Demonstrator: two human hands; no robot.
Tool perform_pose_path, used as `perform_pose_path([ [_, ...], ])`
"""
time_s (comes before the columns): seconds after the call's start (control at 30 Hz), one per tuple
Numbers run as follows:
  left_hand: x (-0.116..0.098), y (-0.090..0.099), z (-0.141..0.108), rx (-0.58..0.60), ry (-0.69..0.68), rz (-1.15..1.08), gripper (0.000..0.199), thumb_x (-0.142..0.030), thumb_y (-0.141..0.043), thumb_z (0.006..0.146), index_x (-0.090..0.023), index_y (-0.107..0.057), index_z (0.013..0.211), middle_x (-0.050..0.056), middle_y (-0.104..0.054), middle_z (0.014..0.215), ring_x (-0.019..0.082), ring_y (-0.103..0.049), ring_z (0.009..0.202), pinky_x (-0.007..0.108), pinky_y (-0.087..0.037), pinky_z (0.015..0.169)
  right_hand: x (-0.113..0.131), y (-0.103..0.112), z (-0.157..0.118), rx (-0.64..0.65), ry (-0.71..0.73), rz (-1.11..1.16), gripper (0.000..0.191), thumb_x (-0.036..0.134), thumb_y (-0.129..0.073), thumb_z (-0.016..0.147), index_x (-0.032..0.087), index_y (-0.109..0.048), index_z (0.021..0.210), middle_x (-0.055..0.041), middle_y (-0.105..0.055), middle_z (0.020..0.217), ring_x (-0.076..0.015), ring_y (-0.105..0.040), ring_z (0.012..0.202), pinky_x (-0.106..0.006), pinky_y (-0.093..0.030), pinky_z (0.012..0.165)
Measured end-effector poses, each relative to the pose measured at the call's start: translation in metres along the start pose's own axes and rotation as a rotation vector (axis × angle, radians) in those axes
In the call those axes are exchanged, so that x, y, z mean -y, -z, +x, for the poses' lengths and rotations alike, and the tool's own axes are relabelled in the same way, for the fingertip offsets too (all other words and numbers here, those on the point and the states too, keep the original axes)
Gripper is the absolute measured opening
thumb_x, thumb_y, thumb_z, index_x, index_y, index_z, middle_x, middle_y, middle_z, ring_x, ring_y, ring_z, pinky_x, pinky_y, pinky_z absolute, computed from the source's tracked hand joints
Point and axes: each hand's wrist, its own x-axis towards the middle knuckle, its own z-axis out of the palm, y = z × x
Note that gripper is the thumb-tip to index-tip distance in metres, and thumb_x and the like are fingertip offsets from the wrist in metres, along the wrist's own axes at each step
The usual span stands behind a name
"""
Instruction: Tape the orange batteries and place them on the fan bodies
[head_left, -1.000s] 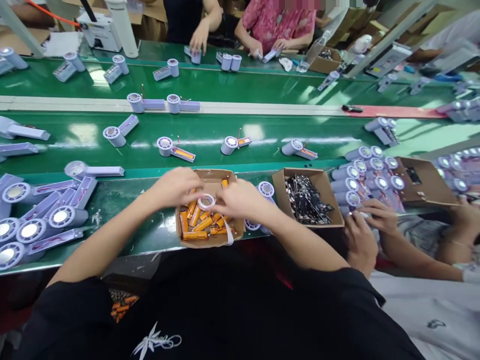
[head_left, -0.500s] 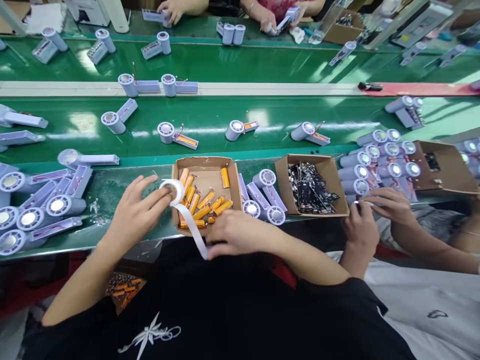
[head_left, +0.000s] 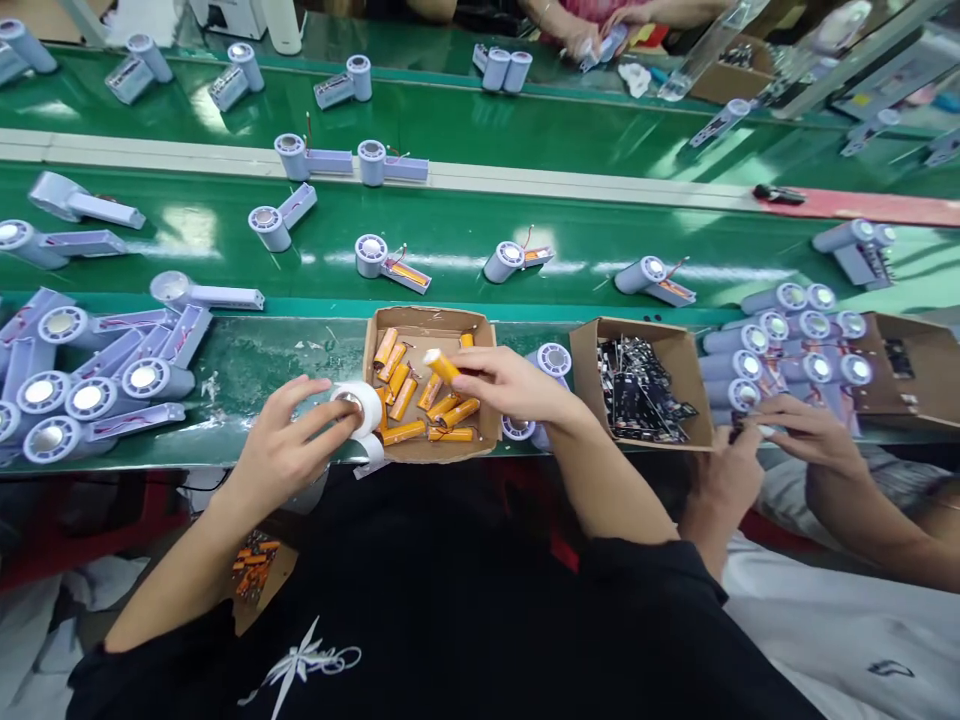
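My left hand [head_left: 289, 435] grips a roll of white tape [head_left: 358, 408], fingers hooked at its core, left of a cardboard box [head_left: 433, 457]. A short loose tail of tape [head_left: 369, 457] curls below the roll. Held up over the box between the fingers of my right hand [head_left: 517, 383] is an orange cylindrical battery [head_left: 442, 367] with a white end. Several more orange batteries [head_left: 403, 398] with thin wires lie inside the box. Pale purple fan-like housings [head_left: 553, 360] with handles stand just right of it, partly hidden by my right hand.
A second box [head_left: 694, 435] holds dark circuit boards. Many purple housings [head_left: 96, 398] crowd the left, and more stand at the right beside a co-worker's hands [head_left: 810, 435]. Other housings sit on the green conveyor [head_left: 450, 215]. Across it, another person's hands [head_left: 592, 40] work.
The long tape strip between my hands is gone; only a short tail hangs from the roll. My right hand has risen over the box with a battery. The whole view has shifted.
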Motion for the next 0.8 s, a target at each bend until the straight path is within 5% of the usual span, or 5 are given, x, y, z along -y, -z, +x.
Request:
perform_pose_path([
  [0.13, -0.006, -0.005, 0.011, 0.025, -0.061, -0.041, 0.04, -0.001, -0.07, 0.099, -0.026, -0.074, 0.13, 0.004, -0.084, 0.117, 0.027, -0.069, 0.135, 0.055, -0.058, 0.123, 0.002, -0.005, -0.019, -0.079, -0.047, 0.626, 0.078, 0.068, -0.081, 0.094, 0.018, -0.066, 0.152, -0.0058, -0.083, 0.098, -0.0208, -0.08, 0.089, -0.032, -0.064, 0.081],
  [0.27, -0.012, -0.009, 0.025, 0.045, -0.134, -0.042, 0.037, -0.006, -0.07, 0.103, -0.028, -0.074, 0.132, 0.002, -0.083, 0.122, 0.025, -0.073, 0.13, 0.051, -0.06, 0.122, 0.016, -0.024, -0.024, -0.096, -0.087, 0.815, 0.069, 0.055, -0.096, 0.084, 0.019, -0.07, 0.136, -0.0102, -0.086, 0.11, -0.0241, -0.084, 0.103, -0.036, -0.068, 0.091],
  [0.53, -0.013, -0.002, 0.041, 0.084, -0.26, -0.032, 0.025, -0.011, -0.07, 0.105, -0.024, -0.076, 0.126, 0.001, -0.083, 0.121, 0.023, -0.074, 0.12, 0.047, -0.064, 0.115, 0.023, -0.015, -0.035, -0.524, 0.349, 0.041, 0.017, 0.022, -0.08, 0.1, 0.032, -0.084, 0.113, -0.0059, -0.086, 0.125, -0.024, -0.082, 0.116, -0.047, -0.067, 0.106],
  [0.67, -0.015, 0.003, 0.047, 0.109, -0.298, -0.087, 0.024, -0.014, -0.07, 0.107, -0.02, -0.075, 0.13, 0.002, -0.084, 0.118, 0.024, -0.074, 0.113, 0.043, -0.066, 0.102, 0.017, -0.019, -0.032, -0.456, 0.637, -0.09, 0.024, 0.019, -0.072, 0.106, 0.031, -0.085, 0.122, -0.0056, -0.087, 0.122, -0.0243, -0.083, 0.117, -0.046, -0.072, 0.102],
  [0.8, -0.02, 0.008, 0.055, 0.144, -0.317, -0.134, 0.027, -0.012, -0.065, 0.109, -0.026, -0.076, 0.128, -0.001, -0.084, 0.121, 0.018, -0.074, 0.102, 0.034, -0.062, 0.091, 0.007, -0.038, -0.026, -0.308, 0.453, 0.097, 0.019, 0.046, -0.075, 0.104, 0.032, -0.089, 0.103, -0.0057, -0.088, 0.111, -0.0297, -0.084, 0.117, -0.053, -0.073, 0.103],
])
